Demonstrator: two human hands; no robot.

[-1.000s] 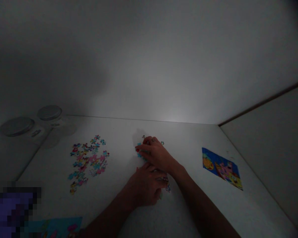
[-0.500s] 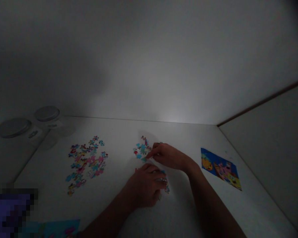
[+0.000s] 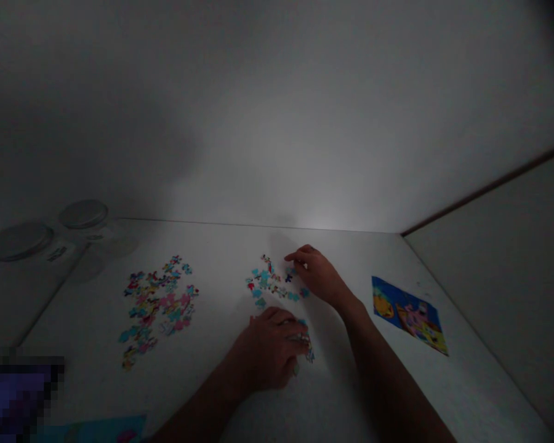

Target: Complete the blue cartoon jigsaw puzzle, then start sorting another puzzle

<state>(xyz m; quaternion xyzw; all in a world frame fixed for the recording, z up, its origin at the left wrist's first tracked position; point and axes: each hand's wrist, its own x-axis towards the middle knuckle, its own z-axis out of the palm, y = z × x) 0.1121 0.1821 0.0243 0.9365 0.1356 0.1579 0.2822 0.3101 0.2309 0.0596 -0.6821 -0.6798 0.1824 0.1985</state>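
My left hand point(image 3: 277, 347) rests low over the table with its fingers apart, covering a group of jigsaw puzzle pieces point(image 3: 310, 352) that peek out past the fingertips. Beyond it, my right hand point(image 3: 318, 274) hovers at the right side of a loose cluster of small puzzle pieces point(image 3: 264, 280), mostly light blue with some red. Its index finger is stretched out to the left, and I see nothing in its fingers. A dark blue piece point(image 3: 289, 278) lies just below the right fingertips.
A larger spread of mixed puzzle pieces point(image 3: 159, 301) lies to the left. A blue cartoon picture card point(image 3: 410, 315) is at the right. Two clear jars with grey lids point(image 3: 84, 213) stand back left. Another light-blue picture sheet point(image 3: 101, 427) shows at the bottom left. Walls border the white table.
My right hand has lifted away from the cluster, up and to the right, uncovering more pieces. A light-blue piece sits lower left in the cluster. My left hand stays nearly still.
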